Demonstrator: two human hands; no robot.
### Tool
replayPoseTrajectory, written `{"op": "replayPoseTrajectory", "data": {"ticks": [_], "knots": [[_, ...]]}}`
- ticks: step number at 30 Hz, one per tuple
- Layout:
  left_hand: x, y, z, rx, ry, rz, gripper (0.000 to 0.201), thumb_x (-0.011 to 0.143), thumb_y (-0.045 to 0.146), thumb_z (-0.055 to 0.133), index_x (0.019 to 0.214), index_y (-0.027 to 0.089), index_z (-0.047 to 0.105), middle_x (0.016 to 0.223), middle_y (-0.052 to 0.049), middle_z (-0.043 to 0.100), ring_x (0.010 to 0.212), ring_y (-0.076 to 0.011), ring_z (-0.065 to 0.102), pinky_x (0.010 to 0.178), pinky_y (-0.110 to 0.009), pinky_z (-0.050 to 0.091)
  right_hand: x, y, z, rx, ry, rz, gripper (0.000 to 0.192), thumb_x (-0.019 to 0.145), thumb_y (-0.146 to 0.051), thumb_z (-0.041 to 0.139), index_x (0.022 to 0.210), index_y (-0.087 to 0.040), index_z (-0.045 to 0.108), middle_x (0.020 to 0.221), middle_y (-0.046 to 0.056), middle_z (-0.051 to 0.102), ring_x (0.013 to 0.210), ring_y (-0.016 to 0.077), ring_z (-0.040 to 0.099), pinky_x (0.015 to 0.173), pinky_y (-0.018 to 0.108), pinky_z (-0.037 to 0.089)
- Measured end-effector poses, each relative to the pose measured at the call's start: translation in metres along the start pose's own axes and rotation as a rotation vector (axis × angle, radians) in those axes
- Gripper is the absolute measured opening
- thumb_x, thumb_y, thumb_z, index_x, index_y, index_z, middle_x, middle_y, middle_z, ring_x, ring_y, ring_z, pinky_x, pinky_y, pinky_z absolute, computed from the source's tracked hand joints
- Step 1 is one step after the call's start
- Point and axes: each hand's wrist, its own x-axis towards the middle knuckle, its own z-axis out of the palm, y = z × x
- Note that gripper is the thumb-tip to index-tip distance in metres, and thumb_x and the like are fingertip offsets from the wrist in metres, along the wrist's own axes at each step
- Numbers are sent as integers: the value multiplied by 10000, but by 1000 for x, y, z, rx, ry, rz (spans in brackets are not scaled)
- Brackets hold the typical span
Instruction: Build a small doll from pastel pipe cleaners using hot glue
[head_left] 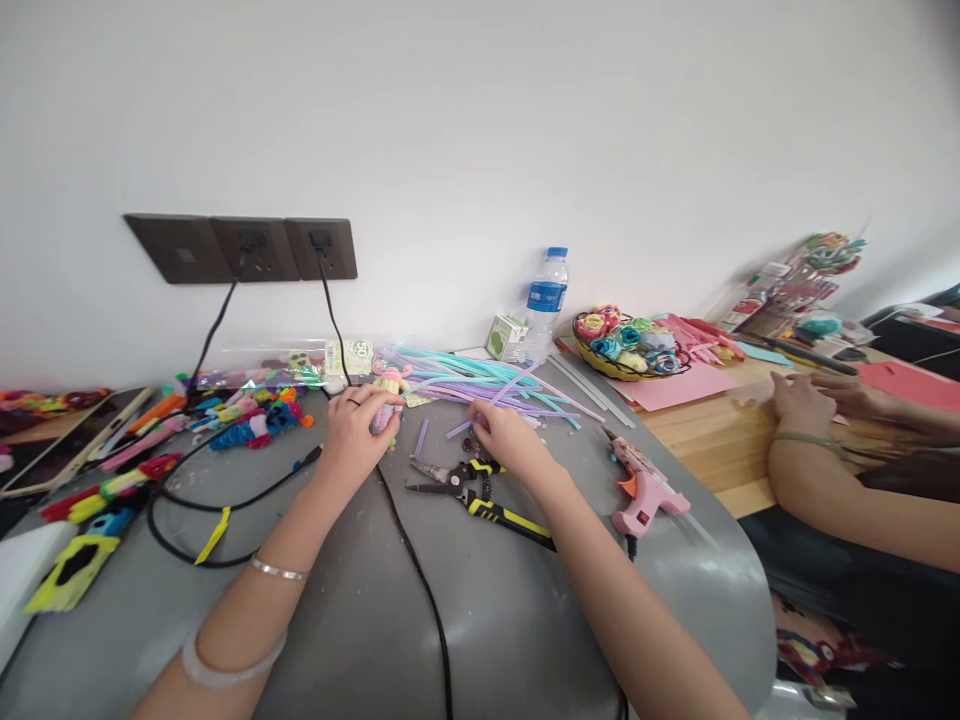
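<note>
Hands (356, 430) on pipe cleaners (487, 385)

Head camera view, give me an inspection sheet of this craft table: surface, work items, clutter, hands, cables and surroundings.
Surface: grey table, marked with pale smears; wooden table adjoins it on the right.
Job's things: small pastel figure under the left hand; purple and teal pipe cleaners at the right hand.
Clutter: pliers, pink glue gun, bright pipe-cleaner pieces, water bottle, basket of rosettes.
Hands: left hand grips the figure; right hand has its fingers on a purple stem.
Cables: black cables run from the wall sockets across the table.
Surroundings: white wall; another person's hands on the wooden table.
</note>
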Motion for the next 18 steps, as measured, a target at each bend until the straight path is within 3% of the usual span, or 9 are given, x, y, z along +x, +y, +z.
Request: {"op": "replayPoseTrajectory", "data": {"ticks": [7, 12, 18], "knots": [[-5, 7, 6, -69, -110, 145, 203, 853, 210, 683, 1053, 248, 682, 1062, -40, 740, 1027, -256, 651, 945, -398, 411, -13, -30, -10, 315, 213, -76, 159, 857, -144, 536, 905, -221, 666, 789, 33, 727, 743, 206, 670, 713, 298, 453], [-4, 4, 9, -98, -31, 135, 125, 877, 189, 648, 971, 253, 702, 982, -22, 768, 962, -228, 681, 913, -371, 436, -2, -46, 9, 528, 300, -193, 164, 829, -167, 537, 888, -217, 681, 871, 43, 763, 808, 208, 702, 779, 322, 510], [0, 3, -1, -191, 37, 61, 110, 876, 179, 610, 857, 239, 700, 861, -24, 725, 815, -198, 662, 810, -329, 479, 17, -50, 22, 574, 323, -317, 227, 856, -179, 506, 925, -226, 717, 944, 55, 774, 874, 216, 699, 818, 345, 521]]}}
